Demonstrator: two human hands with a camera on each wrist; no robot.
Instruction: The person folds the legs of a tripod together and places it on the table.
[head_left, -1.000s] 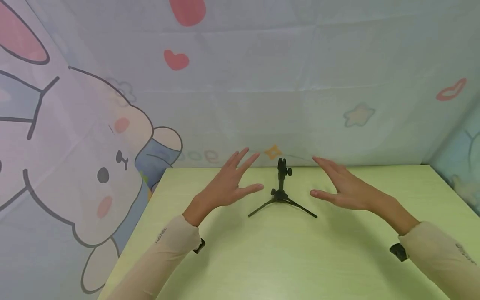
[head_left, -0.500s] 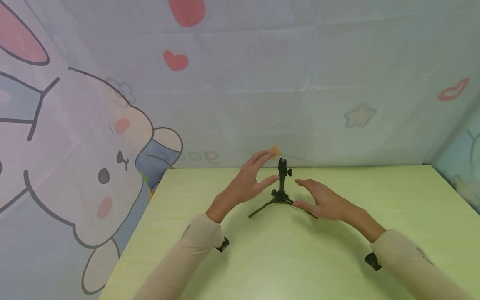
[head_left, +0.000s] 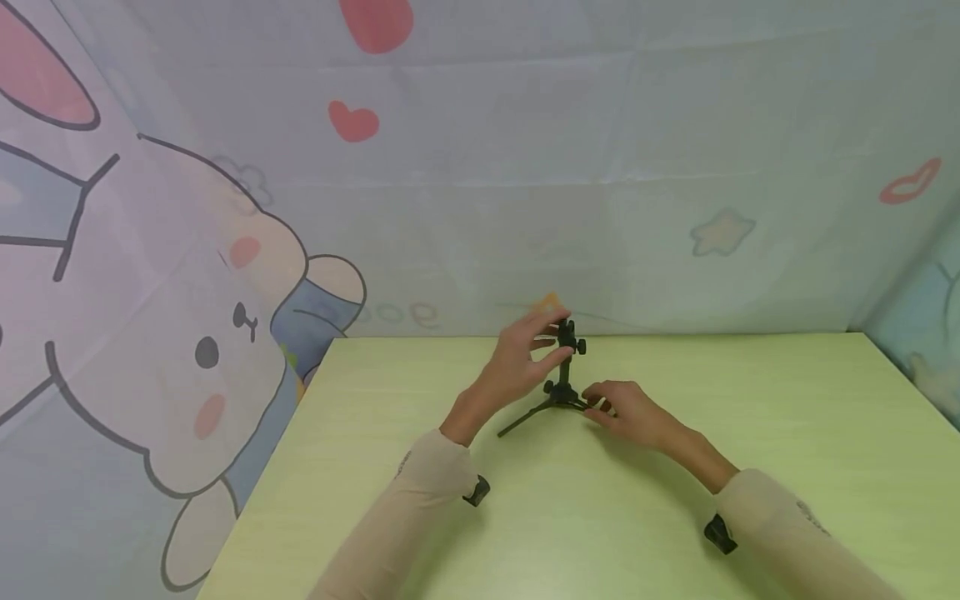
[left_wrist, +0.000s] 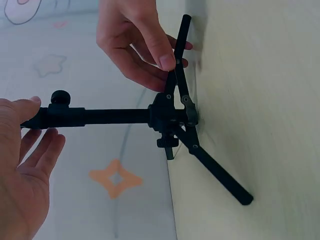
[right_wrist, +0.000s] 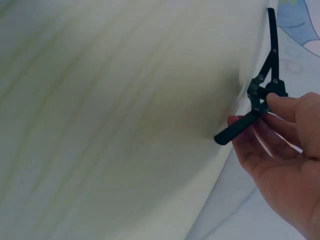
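Observation:
A small black tripod stand (head_left: pixel 561 392) stands upright on the table with its legs spread. My left hand (head_left: pixel 516 358) holds the top of its post, the thumb on the near side and the fingers behind. In the left wrist view the post (left_wrist: pixel 117 116) runs from that hand to the leg hub, with a round knob (left_wrist: pixel 60 97) near the top. My right hand (head_left: pixel 637 417) pinches the right leg close to the hub, covering much of it in the head view. The right wrist view shows this leg (right_wrist: pixel 234 131) between thumb and fingers.
The pale yellow-green table (head_left: pixel 600 525) ends at the back against a cloth backdrop (head_left: pixel 525 167) printed with hearts, stars and a large cartoon rabbit (head_left: pixel 217 300). A dark wrist device (head_left: pixel 721 534) shows below the right sleeve, and another (head_left: pixel 477 492) below the left.
Both hands have moved inward to the tripod stand from either side. The left has taken hold of its top, the right its right leg. The stand has barely moved.

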